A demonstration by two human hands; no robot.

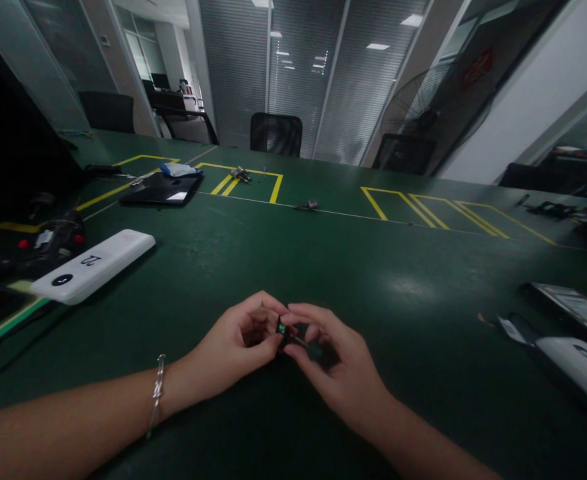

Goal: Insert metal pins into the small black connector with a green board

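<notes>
Both hands meet low in the middle of the head view, over the green table. Between the thumb and fingers of my left hand is a small dark part with a green face. My right hand touches the same part from the right with its fingertips. A thin metal shaft with a dark end shows between its thumb and fingers; how it joins the part cannot be made out. A bracelet circles my left wrist.
A white power bank marked 22 lies at the left, beside a dark device with red knobs. Farther back are a black tablet-like object and small metal parts. Another white device lies at the right edge.
</notes>
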